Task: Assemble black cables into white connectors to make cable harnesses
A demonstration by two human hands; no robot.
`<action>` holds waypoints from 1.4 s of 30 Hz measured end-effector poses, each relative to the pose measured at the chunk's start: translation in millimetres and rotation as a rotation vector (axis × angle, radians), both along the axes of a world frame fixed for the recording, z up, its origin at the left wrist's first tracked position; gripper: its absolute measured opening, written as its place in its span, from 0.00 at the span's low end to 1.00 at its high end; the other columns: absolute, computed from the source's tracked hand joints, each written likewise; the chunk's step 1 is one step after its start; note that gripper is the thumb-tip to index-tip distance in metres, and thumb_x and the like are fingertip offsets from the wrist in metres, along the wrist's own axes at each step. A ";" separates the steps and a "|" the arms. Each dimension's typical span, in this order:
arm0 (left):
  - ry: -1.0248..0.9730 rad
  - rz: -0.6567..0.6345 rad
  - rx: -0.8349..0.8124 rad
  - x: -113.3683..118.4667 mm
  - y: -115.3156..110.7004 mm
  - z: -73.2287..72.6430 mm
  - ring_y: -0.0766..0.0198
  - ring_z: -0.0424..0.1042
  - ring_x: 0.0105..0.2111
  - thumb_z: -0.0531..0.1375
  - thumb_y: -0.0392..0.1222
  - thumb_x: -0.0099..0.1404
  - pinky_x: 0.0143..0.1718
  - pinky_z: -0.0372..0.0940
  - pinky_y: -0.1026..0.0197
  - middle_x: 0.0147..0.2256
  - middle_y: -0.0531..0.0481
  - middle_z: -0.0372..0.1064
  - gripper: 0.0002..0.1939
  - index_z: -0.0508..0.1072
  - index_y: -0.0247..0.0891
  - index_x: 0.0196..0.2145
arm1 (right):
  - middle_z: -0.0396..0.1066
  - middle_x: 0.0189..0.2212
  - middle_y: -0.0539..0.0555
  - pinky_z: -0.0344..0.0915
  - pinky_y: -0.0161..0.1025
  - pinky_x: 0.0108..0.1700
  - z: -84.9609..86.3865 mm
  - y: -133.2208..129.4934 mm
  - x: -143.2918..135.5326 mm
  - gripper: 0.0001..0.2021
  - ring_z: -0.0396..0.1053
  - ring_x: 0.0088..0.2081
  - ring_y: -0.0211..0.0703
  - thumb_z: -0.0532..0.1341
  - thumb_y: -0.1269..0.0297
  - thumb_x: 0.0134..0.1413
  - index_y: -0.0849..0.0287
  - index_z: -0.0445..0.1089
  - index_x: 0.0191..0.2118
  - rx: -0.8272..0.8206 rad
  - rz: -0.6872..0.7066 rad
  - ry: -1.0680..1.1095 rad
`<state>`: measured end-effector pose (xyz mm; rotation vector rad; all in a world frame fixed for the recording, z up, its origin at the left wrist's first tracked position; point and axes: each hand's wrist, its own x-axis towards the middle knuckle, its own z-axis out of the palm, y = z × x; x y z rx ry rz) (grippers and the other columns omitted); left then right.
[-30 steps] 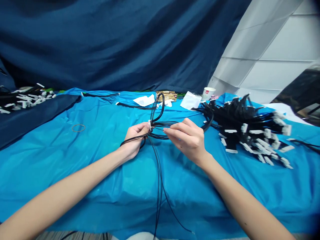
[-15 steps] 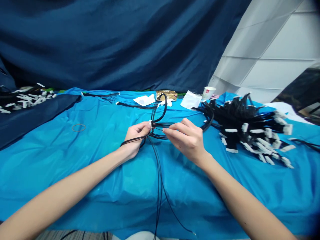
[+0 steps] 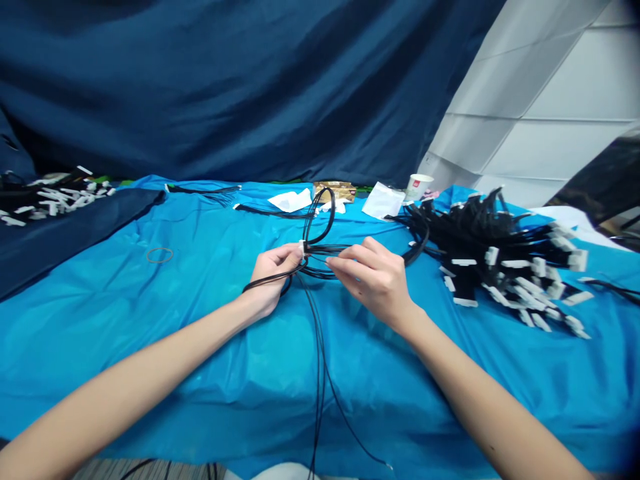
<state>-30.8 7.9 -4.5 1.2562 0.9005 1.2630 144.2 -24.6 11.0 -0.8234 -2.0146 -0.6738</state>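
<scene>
Near the middle of the view, my left hand (image 3: 271, 277) pinches a white connector (image 3: 303, 248) with black wires (image 3: 320, 332) running from it. Some wires loop upward, some pass around my left wrist side, and several hang down past the table's front edge. My right hand (image 3: 376, 277) is closed, thumb and fingers together at the wires just right of the connector; its fingertips partly hide them, and exactly what they grip is too small to make out.
A pile of black cables with white connectors (image 3: 520, 263) lies at the right, another (image 3: 65, 199) at the far left. A paper cup (image 3: 418, 187), a clear packet (image 3: 383, 201), white paper (image 3: 291, 200) and a rubber band (image 3: 160, 255) rest on the blue cover (image 3: 200, 373).
</scene>
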 end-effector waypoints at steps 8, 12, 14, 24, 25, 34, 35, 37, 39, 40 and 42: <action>0.072 0.017 0.059 -0.7 0.3 -0.3 0.63 0.65 0.34 0.62 0.45 0.51 0.36 0.56 0.65 0.32 0.48 0.70 0.10 0.75 0.34 0.25 | 0.71 0.26 0.49 0.53 0.33 0.26 -0.2 -1.9 -2.7 0.03 0.54 0.26 0.35 0.59 0.70 0.51 0.58 0.70 0.31 -0.013 -0.029 0.018; 0.132 -0.002 0.103 -0.7 0.4 -2.7 0.60 0.66 0.38 0.62 0.47 0.51 0.41 0.57 0.62 0.36 0.45 0.72 0.12 0.77 0.35 0.28 | 0.70 0.25 0.48 0.52 0.33 0.26 -1.5 -4.2 -6.9 0.02 0.52 0.25 0.35 0.60 0.69 0.51 0.58 0.70 0.30 0.012 -0.041 0.016; 0.131 -0.028 0.093 -0.6 0.4 -4.2 0.58 0.66 0.40 0.62 0.47 0.51 0.42 0.56 0.61 0.38 0.45 0.72 0.13 0.77 0.35 0.30 | 0.70 0.25 0.48 0.51 0.33 0.26 -2.4 -5.3 -8.7 0.02 0.52 0.25 0.35 0.60 0.69 0.51 0.58 0.70 0.30 0.012 -0.048 0.014; 0.037 -0.175 -0.033 0.7 1.1 -6.8 0.68 0.63 0.30 0.60 0.47 0.54 0.32 0.54 0.66 0.29 0.50 0.70 0.12 0.76 0.34 0.30 | 0.72 0.27 0.48 0.54 0.34 0.28 -5.5 -3.6 -10.1 0.03 0.54 0.28 0.37 0.60 0.70 0.51 0.58 0.71 0.31 0.017 -0.106 -0.015; 0.031 -0.168 -0.055 0.5 1.6 -7.1 0.69 0.61 0.27 0.60 0.47 0.54 0.30 0.53 0.66 0.28 0.51 0.69 0.13 0.75 0.34 0.29 | 0.72 0.28 0.49 0.56 0.34 0.30 -6.3 -3.0 -9.8 0.04 0.56 0.30 0.37 0.60 0.70 0.50 0.58 0.72 0.32 0.037 -0.117 -0.013; -0.081 -0.068 -0.317 -5.6 8.4 -4.7 0.72 0.60 0.22 0.63 0.44 0.50 0.23 0.52 0.68 0.26 0.51 0.69 0.11 0.76 0.35 0.31 | 0.72 0.40 0.49 0.58 0.41 0.49 -12.6 -5.1 -15.7 0.07 0.63 0.44 0.39 0.59 0.72 0.52 0.59 0.71 0.37 0.212 0.090 -0.255; -0.090 -0.052 -0.335 -5.6 8.3 -3.6 0.73 0.60 0.21 0.63 0.43 0.50 0.22 0.52 0.68 0.27 0.50 0.70 0.11 0.76 0.35 0.31 | 0.73 0.39 0.48 0.58 0.41 0.49 -13.7 -4.7 -17.1 0.06 0.64 0.44 0.37 0.59 0.72 0.53 0.59 0.71 0.36 0.201 0.120 -0.276; -0.104 -0.029 -0.352 -4.9 7.5 -1.4 0.74 0.60 0.21 0.63 0.41 0.50 0.21 0.52 0.68 0.30 0.50 0.71 0.09 0.76 0.35 0.30 | 0.73 0.37 0.47 0.58 0.41 0.48 -16.3 -3.3 -19.2 0.05 0.65 0.42 0.36 0.58 0.72 0.53 0.59 0.71 0.34 0.181 0.158 -0.288; -0.114 -0.020 -0.359 -3.8 6.6 0.4 0.74 0.60 0.21 0.63 0.40 0.51 0.21 0.52 0.69 0.32 0.49 0.72 0.08 0.76 0.35 0.30 | 0.73 0.36 0.46 0.59 0.41 0.47 -18.4 -1.7 -20.2 0.04 0.66 0.41 0.36 0.58 0.72 0.53 0.59 0.71 0.32 0.172 0.175 -0.285; -0.118 -0.019 -0.364 -3.3 6.2 1.0 0.74 0.60 0.21 0.63 0.40 0.51 0.21 0.52 0.69 0.32 0.49 0.72 0.07 0.76 0.35 0.29 | 0.73 0.35 0.46 0.59 0.41 0.47 -19.0 -1.1 -20.3 0.05 0.66 0.41 0.36 0.58 0.72 0.53 0.59 0.70 0.31 0.170 0.179 -0.283; -0.125 -0.018 -0.375 -2.5 5.8 1.9 0.74 0.61 0.21 0.62 0.39 0.51 0.20 0.52 0.69 0.32 0.49 0.72 0.07 0.76 0.35 0.29 | 0.74 0.34 0.47 0.59 0.41 0.46 -18.9 -0.4 -19.9 0.05 0.66 0.40 0.36 0.58 0.73 0.53 0.59 0.70 0.31 0.167 0.186 -0.278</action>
